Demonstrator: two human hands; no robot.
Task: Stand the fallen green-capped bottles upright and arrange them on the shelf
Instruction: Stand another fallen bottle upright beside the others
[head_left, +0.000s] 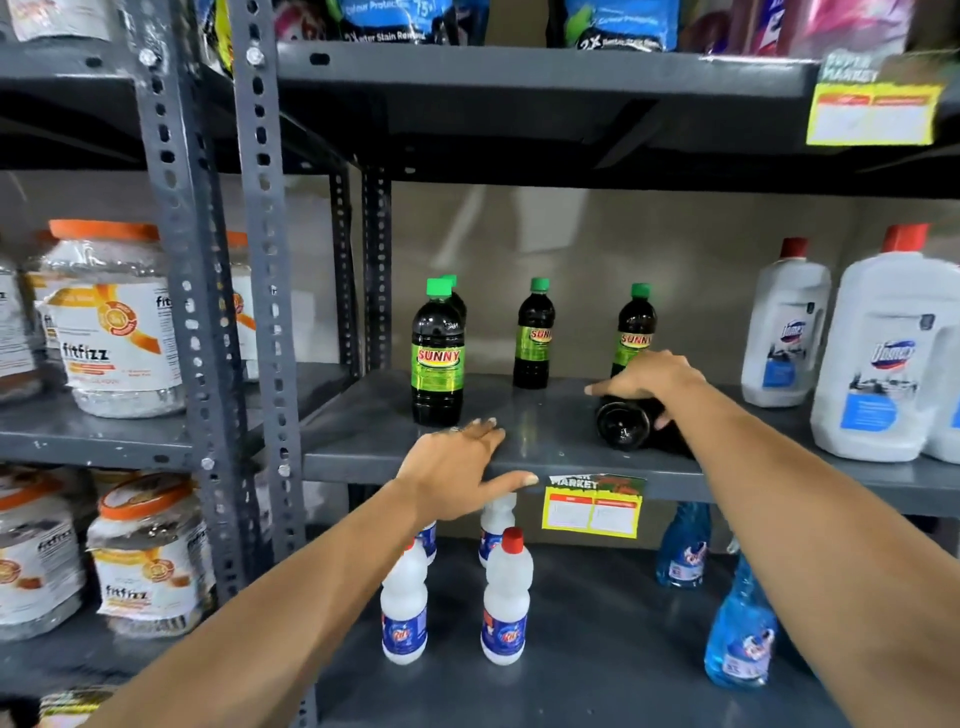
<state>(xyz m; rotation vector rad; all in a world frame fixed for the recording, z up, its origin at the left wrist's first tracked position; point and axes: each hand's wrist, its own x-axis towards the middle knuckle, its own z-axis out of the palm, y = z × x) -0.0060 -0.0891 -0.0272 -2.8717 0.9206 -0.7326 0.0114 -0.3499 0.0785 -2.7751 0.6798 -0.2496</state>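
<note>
On the grey middle shelf (535, 415) several dark green-capped "Sunny" bottles stand upright: one at the front left (437, 358) with another close behind it, one in the middle at the back (534, 340), one further right (635, 327). A fallen bottle (622, 423) lies on its side with its base toward me. My right hand (647, 379) rests on top of it, fingers wrapped over its body. My left hand (457, 467) lies flat on the shelf's front edge, fingers spread, holding nothing.
Large white red-capped jugs (878, 358) stand at the right of the same shelf. Below are small white bottles (506, 603) and blue spray bottles (740, 634). Orange-lidded jars (117, 322) fill the left rack. A yellow price tag (592, 506) hangs on the shelf edge.
</note>
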